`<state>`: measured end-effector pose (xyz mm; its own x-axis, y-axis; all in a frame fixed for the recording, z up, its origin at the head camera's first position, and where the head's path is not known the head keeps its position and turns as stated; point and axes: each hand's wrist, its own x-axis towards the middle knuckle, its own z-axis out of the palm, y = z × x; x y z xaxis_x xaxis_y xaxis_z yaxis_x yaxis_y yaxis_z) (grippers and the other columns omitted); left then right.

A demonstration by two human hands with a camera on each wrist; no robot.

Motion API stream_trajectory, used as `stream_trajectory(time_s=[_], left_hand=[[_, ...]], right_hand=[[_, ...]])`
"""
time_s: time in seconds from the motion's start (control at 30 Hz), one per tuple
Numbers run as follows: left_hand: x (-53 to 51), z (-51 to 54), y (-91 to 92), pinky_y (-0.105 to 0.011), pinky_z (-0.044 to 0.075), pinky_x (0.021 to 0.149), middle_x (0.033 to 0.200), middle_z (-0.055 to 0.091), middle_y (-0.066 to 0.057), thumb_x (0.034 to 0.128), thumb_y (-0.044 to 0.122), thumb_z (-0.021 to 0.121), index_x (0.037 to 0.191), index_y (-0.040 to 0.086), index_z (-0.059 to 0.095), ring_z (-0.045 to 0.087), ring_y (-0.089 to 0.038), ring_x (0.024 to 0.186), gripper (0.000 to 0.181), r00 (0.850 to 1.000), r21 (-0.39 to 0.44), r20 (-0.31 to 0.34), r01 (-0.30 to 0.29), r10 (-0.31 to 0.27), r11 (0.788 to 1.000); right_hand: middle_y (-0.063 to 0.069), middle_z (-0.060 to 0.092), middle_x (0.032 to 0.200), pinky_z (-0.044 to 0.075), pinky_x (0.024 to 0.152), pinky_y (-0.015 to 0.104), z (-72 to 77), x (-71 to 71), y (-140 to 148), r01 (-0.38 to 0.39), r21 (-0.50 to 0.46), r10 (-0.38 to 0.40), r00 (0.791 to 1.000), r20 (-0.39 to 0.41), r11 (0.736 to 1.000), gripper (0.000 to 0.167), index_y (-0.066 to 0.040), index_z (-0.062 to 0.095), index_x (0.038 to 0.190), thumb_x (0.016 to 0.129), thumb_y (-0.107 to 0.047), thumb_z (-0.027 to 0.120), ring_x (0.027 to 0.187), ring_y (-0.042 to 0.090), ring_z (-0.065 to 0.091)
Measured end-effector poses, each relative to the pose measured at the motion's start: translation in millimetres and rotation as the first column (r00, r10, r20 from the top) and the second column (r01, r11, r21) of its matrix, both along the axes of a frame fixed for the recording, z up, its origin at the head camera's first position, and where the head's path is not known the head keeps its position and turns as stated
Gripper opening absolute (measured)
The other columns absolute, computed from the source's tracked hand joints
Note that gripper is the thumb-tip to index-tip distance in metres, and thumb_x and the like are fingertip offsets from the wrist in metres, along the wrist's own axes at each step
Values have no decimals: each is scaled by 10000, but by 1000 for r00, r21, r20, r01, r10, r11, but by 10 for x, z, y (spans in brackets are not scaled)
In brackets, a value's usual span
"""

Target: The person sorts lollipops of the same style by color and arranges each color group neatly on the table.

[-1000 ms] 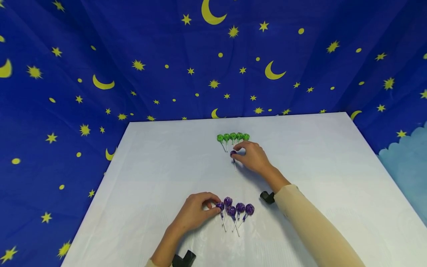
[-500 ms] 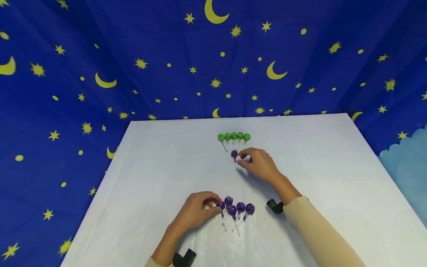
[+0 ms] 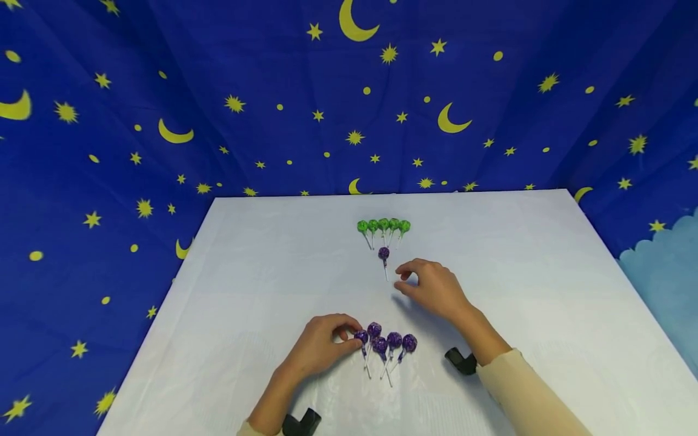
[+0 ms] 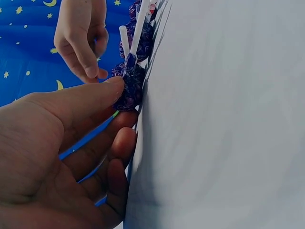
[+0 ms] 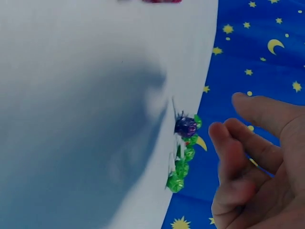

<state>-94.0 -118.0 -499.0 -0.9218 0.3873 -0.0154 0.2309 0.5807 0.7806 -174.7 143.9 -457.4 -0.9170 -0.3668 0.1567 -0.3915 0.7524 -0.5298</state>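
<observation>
My left hand (image 3: 322, 345) pinches the head of the leftmost purple lollipop (image 3: 361, 336) between thumb and forefinger; the left wrist view shows the thumb (image 4: 95, 98) against its wrapper. Several more purple lollipops (image 3: 394, 340) lie just right of it, their white sticks crossing toward me. Higher up, a single purple lollipop (image 3: 384, 254) rests on the table below a row of green lollipops (image 3: 384, 224). My right hand (image 3: 433, 287) hovers to the right of that single lollipop, apart from it, fingers loosely bent and holding nothing.
A white-covered table (image 3: 272, 272) fills the lower view. Behind it hangs a blue cloth (image 3: 283, 79) with yellow moons and stars. Black wrist-worn pieces show by the left wrist (image 3: 302, 422) and the right wrist (image 3: 461, 361).
My right hand has let go of the single purple lollipop below the green row and drawn back down and to the right. The left hand has stayed in place.
</observation>
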Motion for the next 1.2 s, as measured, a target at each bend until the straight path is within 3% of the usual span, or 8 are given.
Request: stream_trajectory(time_s=[0.13, 0.37, 0.67, 0.97, 1.2], left_hand=[[11, -11, 3, -280, 455, 675, 822, 614, 183, 849, 299, 750, 1025, 275, 715, 570, -34, 723, 180, 1000, -1, 0, -7, 7, 1000], [17, -15, -6, -283, 456, 672, 821, 614, 174, 850, 294, 748, 1027, 256, 715, 569, -35, 724, 184, 1000, 9, -11, -2, 2, 1000], [10, -34, -9, -288, 456, 676, 823, 619, 163, 851, 288, 750, 1030, 253, 715, 569, -33, 727, 185, 1000, 19, -21, -4, 5, 1000], [12, -30, -12, -284, 453, 669, 810, 611, 167, 849, 277, 753, 1022, 248, 716, 564, -32, 719, 180, 1000, 9, -28, -7, 7, 1000], [18, -1, -9, -287, 450, 682, 809, 613, 166, 850, 276, 753, 1018, 243, 717, 565, -37, 723, 175, 1000, 11, -19, -8, 8, 1000]], right_hand=[[-48, 671, 890, 479, 668, 377, 12, 103, 1, 10, 16, -11, 1000, 3, 1000, 268, -121, 737, 1025, 842, -316, 748, 809, 208, 640], [-52, 671, 924, 493, 696, 390, 20, 258, 29, 35, 36, -36, 999, 23, 999, 291, -136, 740, 1032, 827, -341, 758, 856, 201, 643], [-105, 657, 916, 484, 707, 389, 14, 507, 103, 50, 23, -52, 997, 64, 998, 284, -174, 738, 1008, 830, -396, 742, 863, 177, 636], [-145, 644, 887, 487, 694, 369, -22, 700, 67, 29, 107, -47, 984, 173, 994, 286, -214, 739, 976, 797, -436, 759, 823, 134, 628], [-147, 627, 871, 485, 692, 386, -44, 784, 26, 52, 144, -80, 977, 198, 988, 296, -216, 738, 948, 752, -430, 798, 809, 131, 616]])
